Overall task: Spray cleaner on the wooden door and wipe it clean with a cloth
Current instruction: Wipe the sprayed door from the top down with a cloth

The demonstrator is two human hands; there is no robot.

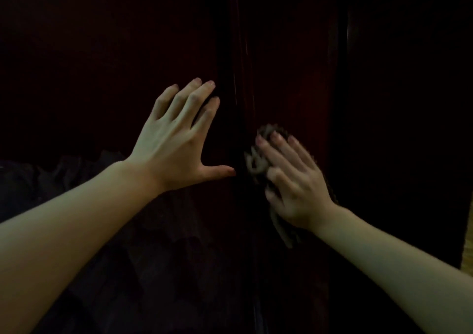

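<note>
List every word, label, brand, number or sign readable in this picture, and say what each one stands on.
None: no text shows on the dark glossy wooden door, the shaggy grey cloth under the right hand, or by the left hand with its fingers spread.

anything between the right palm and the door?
Yes: the cloth, pressed under the right hand against the wooden door, in the head view.

Head view, forward and down, close against door (pixel 294 52)
</note>
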